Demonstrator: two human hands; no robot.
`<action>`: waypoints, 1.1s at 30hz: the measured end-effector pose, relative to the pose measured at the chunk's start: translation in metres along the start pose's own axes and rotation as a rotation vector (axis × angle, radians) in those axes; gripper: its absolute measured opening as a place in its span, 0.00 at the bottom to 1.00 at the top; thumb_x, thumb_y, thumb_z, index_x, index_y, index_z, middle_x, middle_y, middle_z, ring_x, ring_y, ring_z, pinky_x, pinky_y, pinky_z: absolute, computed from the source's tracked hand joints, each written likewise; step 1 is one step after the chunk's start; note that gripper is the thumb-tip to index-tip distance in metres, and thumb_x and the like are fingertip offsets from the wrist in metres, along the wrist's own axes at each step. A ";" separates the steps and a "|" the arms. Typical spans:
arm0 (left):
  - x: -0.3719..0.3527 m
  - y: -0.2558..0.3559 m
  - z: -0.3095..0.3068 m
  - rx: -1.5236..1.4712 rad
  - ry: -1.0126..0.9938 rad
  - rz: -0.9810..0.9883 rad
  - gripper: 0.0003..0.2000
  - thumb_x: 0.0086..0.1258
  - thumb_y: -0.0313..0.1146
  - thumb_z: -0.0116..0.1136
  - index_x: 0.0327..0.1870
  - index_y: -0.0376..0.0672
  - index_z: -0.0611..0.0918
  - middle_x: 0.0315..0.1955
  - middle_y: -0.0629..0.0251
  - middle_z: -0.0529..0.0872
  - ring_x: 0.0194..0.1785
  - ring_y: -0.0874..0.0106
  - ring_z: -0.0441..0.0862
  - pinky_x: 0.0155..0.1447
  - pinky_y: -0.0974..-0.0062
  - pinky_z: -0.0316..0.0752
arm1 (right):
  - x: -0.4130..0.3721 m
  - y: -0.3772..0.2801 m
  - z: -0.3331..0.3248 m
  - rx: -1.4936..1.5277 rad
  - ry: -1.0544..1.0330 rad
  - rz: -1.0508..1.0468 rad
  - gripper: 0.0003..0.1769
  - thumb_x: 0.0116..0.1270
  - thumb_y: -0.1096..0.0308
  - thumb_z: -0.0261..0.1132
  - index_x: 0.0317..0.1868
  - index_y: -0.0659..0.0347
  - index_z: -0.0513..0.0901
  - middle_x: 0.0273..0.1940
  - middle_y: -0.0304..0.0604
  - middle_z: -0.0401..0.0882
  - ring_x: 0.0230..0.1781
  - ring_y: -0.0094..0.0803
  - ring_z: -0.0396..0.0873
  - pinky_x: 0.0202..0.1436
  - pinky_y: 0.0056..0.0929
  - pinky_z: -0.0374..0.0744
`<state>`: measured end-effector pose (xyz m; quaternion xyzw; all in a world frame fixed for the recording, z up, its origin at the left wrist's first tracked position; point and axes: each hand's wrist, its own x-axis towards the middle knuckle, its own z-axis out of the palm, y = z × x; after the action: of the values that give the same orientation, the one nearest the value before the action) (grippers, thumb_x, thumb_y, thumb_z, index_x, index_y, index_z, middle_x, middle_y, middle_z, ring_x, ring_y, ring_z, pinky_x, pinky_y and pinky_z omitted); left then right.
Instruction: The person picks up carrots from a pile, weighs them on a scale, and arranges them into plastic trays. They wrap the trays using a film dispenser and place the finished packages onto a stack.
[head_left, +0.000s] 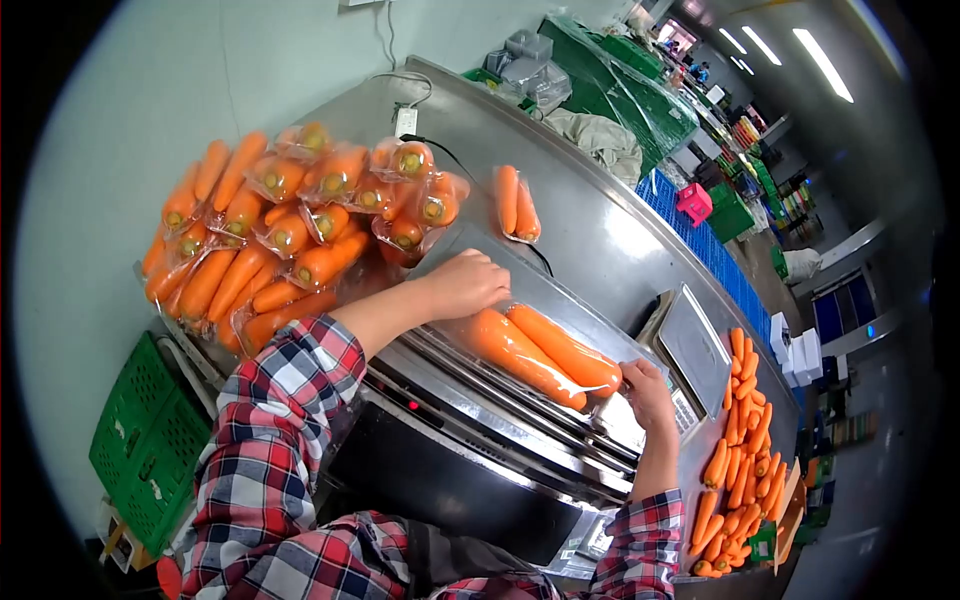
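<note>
Two large carrots [545,355] in clear plastic film lie side by side on a metal wrapping machine [480,440], between my hands. My left hand [465,285] is closed at their left end, its fingers curled down on the clear film [525,280]; the fingertips are partly hidden. At the opposite end my right hand [650,393] pinches the wrap just beyond the carrot tips. Beside my left forearm rises a pile of wrapped carrots [290,230].
A wrapped pair of carrots [517,205] lies on the steel table [590,230]. A weighing scale [690,350] stands right of the machine, with loose carrots [740,470] beyond it. A green crate [150,445] is at lower left. A power cord [450,150] crosses the table.
</note>
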<state>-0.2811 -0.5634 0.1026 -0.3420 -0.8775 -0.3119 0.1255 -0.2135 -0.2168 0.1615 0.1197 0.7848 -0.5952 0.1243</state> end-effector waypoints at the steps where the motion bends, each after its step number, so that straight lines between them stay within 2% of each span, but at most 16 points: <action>1: 0.003 0.011 -0.011 -0.002 -0.073 -0.082 0.13 0.69 0.43 0.50 0.36 0.41 0.77 0.31 0.56 0.83 0.39 0.53 0.79 0.43 0.58 0.72 | 0.004 0.004 -0.006 0.106 -0.006 0.039 0.08 0.66 0.66 0.60 0.34 0.63 0.76 0.26 0.37 0.75 0.26 0.22 0.73 0.28 0.19 0.72; 3: 0.002 0.025 -0.023 -0.035 -0.131 -0.175 0.12 0.69 0.43 0.51 0.37 0.41 0.76 0.27 0.54 0.82 0.35 0.51 0.80 0.40 0.57 0.73 | 0.005 0.004 -0.009 0.192 -0.005 0.130 0.09 0.65 0.65 0.62 0.34 0.62 0.74 0.26 0.36 0.74 0.21 0.22 0.71 0.23 0.22 0.72; 6: 0.002 0.034 -0.025 -0.140 -0.097 -0.207 0.12 0.69 0.41 0.51 0.38 0.41 0.74 0.25 0.51 0.82 0.36 0.49 0.79 0.39 0.58 0.73 | 0.002 0.010 -0.009 0.137 -0.011 0.176 0.15 0.63 0.62 0.63 0.36 0.69 0.74 0.30 0.42 0.76 0.27 0.27 0.74 0.29 0.23 0.73; 8: 0.000 0.035 -0.025 -0.229 -0.096 -0.251 0.12 0.69 0.41 0.52 0.39 0.39 0.74 0.28 0.49 0.82 0.38 0.50 0.79 0.41 0.60 0.73 | -0.002 0.008 0.002 -0.183 0.146 0.098 0.18 0.58 0.61 0.67 0.37 0.68 0.73 0.29 0.42 0.76 0.26 0.27 0.73 0.29 0.24 0.71; 10: -0.003 0.036 -0.025 -0.392 -0.065 -0.306 0.12 0.69 0.40 0.52 0.39 0.38 0.74 0.30 0.48 0.82 0.40 0.50 0.79 0.42 0.62 0.73 | -0.004 0.016 0.005 -0.612 0.344 -0.318 0.18 0.57 0.62 0.68 0.38 0.67 0.73 0.29 0.44 0.76 0.29 0.30 0.75 0.32 0.27 0.73; 12: -0.008 0.036 -0.017 -0.474 -0.018 -0.313 0.12 0.69 0.39 0.52 0.39 0.37 0.73 0.33 0.46 0.81 0.40 0.50 0.78 0.42 0.63 0.72 | -0.004 0.018 0.005 -0.516 0.282 -0.385 0.21 0.55 0.62 0.69 0.43 0.66 0.73 0.37 0.48 0.76 0.32 0.32 0.77 0.33 0.28 0.75; 15: -0.015 0.027 -0.007 -0.421 0.024 -0.309 0.11 0.70 0.36 0.51 0.38 0.36 0.72 0.33 0.46 0.80 0.40 0.50 0.78 0.42 0.63 0.71 | -0.005 0.019 -0.004 -0.373 0.399 -0.128 0.21 0.55 0.63 0.69 0.42 0.70 0.74 0.39 0.49 0.76 0.33 0.31 0.78 0.29 0.27 0.77; 16: -0.016 0.024 -0.008 -0.383 -0.017 -0.342 0.11 0.70 0.36 0.51 0.37 0.36 0.72 0.33 0.46 0.80 0.40 0.50 0.78 0.42 0.63 0.71 | 0.006 0.028 -0.023 -0.408 0.436 0.011 0.22 0.56 0.62 0.69 0.43 0.71 0.73 0.39 0.50 0.76 0.36 0.32 0.78 0.34 0.28 0.78; 19: -0.017 0.018 -0.005 -0.347 -0.020 -0.364 0.10 0.70 0.35 0.50 0.37 0.35 0.70 0.31 0.47 0.79 0.38 0.50 0.77 0.42 0.62 0.70 | -0.003 0.040 -0.033 -0.468 0.639 -0.348 0.20 0.61 0.66 0.64 0.48 0.70 0.73 0.47 0.54 0.75 0.44 0.38 0.77 0.49 0.33 0.75; 20: -0.018 0.018 -0.004 -0.350 -0.007 -0.360 0.10 0.70 0.34 0.50 0.36 0.35 0.70 0.31 0.47 0.78 0.38 0.50 0.77 0.41 0.62 0.70 | -0.001 0.045 -0.028 -0.334 0.548 -0.565 0.21 0.67 0.64 0.59 0.56 0.67 0.72 0.55 0.54 0.73 0.50 0.38 0.76 0.52 0.32 0.75; 22: -0.018 0.022 -0.009 -0.388 -0.008 -0.394 0.10 0.70 0.35 0.50 0.36 0.35 0.70 0.30 0.46 0.78 0.37 0.50 0.76 0.41 0.63 0.70 | -0.004 0.041 -0.020 -0.593 0.342 -0.699 0.22 0.72 0.60 0.52 0.60 0.63 0.72 0.55 0.52 0.74 0.55 0.36 0.74 0.53 0.30 0.74; 23: -0.017 0.024 -0.010 -0.406 -0.013 -0.409 0.10 0.70 0.35 0.50 0.36 0.35 0.70 0.30 0.46 0.78 0.37 0.50 0.76 0.41 0.63 0.70 | -0.017 0.028 -0.011 -0.407 0.071 -0.397 0.22 0.75 0.59 0.46 0.60 0.66 0.72 0.57 0.44 0.75 0.59 0.32 0.71 0.66 0.26 0.61; 25: -0.018 0.023 -0.009 -0.411 -0.003 -0.380 0.12 0.70 0.36 0.50 0.35 0.35 0.71 0.29 0.47 0.78 0.36 0.50 0.76 0.40 0.63 0.70 | -0.038 0.004 0.006 -0.190 -0.011 -0.128 0.21 0.74 0.61 0.47 0.57 0.67 0.75 0.51 0.46 0.78 0.55 0.30 0.73 0.59 0.24 0.69; 29: -0.020 0.018 -0.012 -0.174 -0.059 -0.369 0.13 0.70 0.37 0.50 0.33 0.33 0.73 0.26 0.51 0.78 0.30 0.57 0.78 0.36 0.67 0.72 | -0.026 0.023 0.001 0.109 0.066 -0.111 0.19 0.68 0.66 0.52 0.55 0.69 0.76 0.37 0.46 0.80 0.26 0.26 0.79 0.28 0.23 0.79; 32: -0.010 0.024 -0.031 -0.469 -0.337 -0.722 0.13 0.70 0.36 0.49 0.31 0.33 0.75 0.23 0.56 0.80 0.24 0.67 0.79 0.30 0.72 0.75 | -0.035 0.003 -0.001 -0.030 -0.120 0.143 0.18 0.64 0.69 0.55 0.51 0.71 0.76 0.34 0.45 0.80 0.26 0.27 0.79 0.28 0.24 0.80; 33: -0.009 0.022 -0.031 -0.426 -0.363 -0.687 0.13 0.70 0.35 0.48 0.31 0.33 0.75 0.21 0.61 0.80 0.20 0.73 0.78 0.26 0.77 0.75 | -0.030 0.010 -0.006 -0.064 -0.125 0.148 0.12 0.64 0.69 0.55 0.41 0.70 0.79 0.30 0.43 0.79 0.22 0.25 0.77 0.26 0.22 0.79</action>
<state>-0.2594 -0.5755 0.1331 -0.0982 -0.8642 -0.4442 -0.2150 -0.1817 -0.2099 0.1638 0.1362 0.7830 -0.5655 0.2203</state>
